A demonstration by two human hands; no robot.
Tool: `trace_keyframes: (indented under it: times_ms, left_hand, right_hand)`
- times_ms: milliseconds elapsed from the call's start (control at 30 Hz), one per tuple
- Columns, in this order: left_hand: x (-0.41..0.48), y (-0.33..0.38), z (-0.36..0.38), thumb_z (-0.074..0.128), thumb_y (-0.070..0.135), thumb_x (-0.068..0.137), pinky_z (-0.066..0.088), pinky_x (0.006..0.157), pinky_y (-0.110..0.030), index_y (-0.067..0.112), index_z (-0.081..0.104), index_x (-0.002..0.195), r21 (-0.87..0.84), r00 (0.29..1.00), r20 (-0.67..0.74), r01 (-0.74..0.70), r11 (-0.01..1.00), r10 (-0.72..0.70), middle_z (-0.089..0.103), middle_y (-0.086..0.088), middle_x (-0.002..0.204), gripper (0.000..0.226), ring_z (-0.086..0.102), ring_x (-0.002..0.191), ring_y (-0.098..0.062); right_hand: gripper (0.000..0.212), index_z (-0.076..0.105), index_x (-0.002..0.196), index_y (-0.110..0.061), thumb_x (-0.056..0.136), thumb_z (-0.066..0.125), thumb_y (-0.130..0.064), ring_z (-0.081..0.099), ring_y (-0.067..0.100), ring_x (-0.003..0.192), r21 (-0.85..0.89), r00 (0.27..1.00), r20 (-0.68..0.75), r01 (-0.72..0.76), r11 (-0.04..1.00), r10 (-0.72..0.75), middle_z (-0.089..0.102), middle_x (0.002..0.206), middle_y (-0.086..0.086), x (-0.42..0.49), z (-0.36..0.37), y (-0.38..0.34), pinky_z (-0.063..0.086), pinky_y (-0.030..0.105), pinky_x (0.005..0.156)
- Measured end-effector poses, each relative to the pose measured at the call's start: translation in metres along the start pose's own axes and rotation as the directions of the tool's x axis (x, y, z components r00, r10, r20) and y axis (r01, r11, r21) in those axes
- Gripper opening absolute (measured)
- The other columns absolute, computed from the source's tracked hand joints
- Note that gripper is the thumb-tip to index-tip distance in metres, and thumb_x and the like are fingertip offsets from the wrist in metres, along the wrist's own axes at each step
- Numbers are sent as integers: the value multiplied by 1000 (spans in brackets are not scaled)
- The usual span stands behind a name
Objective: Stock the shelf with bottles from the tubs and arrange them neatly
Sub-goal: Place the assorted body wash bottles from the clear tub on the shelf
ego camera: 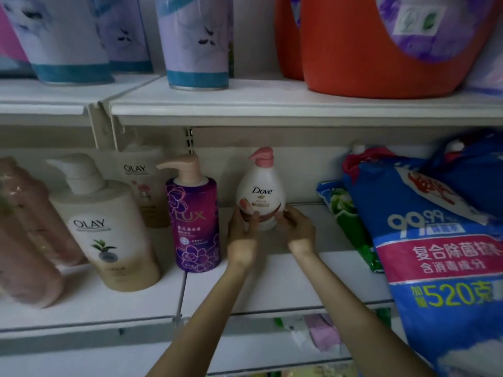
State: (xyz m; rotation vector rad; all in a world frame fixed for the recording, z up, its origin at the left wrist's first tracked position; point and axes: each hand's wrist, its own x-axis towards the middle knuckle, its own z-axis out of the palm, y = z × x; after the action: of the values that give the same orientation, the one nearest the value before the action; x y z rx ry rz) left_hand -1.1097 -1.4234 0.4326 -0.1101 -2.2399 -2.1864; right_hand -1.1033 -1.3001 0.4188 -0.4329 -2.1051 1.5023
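Observation:
A white Dove bottle (260,190) with a pink pump stands upright near the back of the white middle shelf (272,278). My left hand (242,229) grips its lower left side and my right hand (296,227) its lower right side. To its left stands a purple Lux pump bottle (194,224). Further left stand a cream Olay bottle (109,229), a second Olay bottle (143,186) behind it, and pink bottles (30,240) at the left edge. No tubs are in view.
Blue detergent bags (435,240) and a green bag (351,224) fill the shelf's right side. On the upper shelf (272,104) stand lilac canisters (196,42) and an orange jug (381,50). Packets (313,330) show on the shelf below.

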Motion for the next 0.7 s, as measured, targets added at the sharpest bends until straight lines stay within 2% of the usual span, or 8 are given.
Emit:
trace_keyframes:
  times_ms: [100,167,267,367,467,600,700]
  left_hand:
    - [-22,4,-8,53,25,97,40,100,-25,22,47,137,-30,997,54,-50,998,52,54,7,132,41,50,120,-10]
    - [-36,8,-13,54,28,96,44,103,-35,25,53,127,-66,995,63,-78,995,82,58,3,129,31,54,120,-17]
    - [-69,15,-16,57,36,93,45,103,-45,29,53,116,-135,997,70,-30,990,40,57,-5,127,24,56,119,-22]
    - [-119,18,-22,52,23,97,51,97,-37,12,52,124,-199,998,34,-37,979,45,57,-11,125,29,61,113,-20]
    - [-176,-5,-33,51,18,98,55,88,-28,12,56,117,-221,999,11,-45,974,48,62,-7,118,20,65,105,-17]
    - [-250,-74,-51,51,16,98,55,80,-23,9,59,110,-169,989,-30,137,976,-144,63,-6,106,16,64,102,-19]
    - [-305,-129,-73,57,18,95,54,74,-19,15,62,102,-114,956,-59,279,953,-287,65,-6,101,10,63,95,-15]
  right_hand:
    - [26,67,110,-3,87,66,-15,60,11,89,74,999,11,-40,996,39,71,104,10,-16,-7,-7,45,16,78]
    - [28,65,115,-5,88,65,-13,60,10,96,59,997,74,21,998,-25,67,108,2,-29,-18,-24,44,10,81]
    - [33,62,120,-6,88,65,-15,62,13,98,84,987,138,69,994,-80,66,104,2,-55,-39,-41,47,20,88]
    - [37,60,123,-10,88,65,-18,64,14,98,151,980,190,28,988,-57,67,107,3,-94,-62,-40,50,27,90]
    - [33,60,120,-19,87,65,-17,66,19,100,213,959,278,1,977,-62,67,105,2,-143,-82,-28,52,33,91]
    - [28,59,113,-22,88,63,-10,66,20,96,181,917,398,-94,979,14,67,100,0,-215,-93,15,52,25,83]
    - [26,61,108,-22,87,63,-6,67,7,88,157,891,435,-214,964,127,67,96,-4,-272,-99,67,52,23,79]
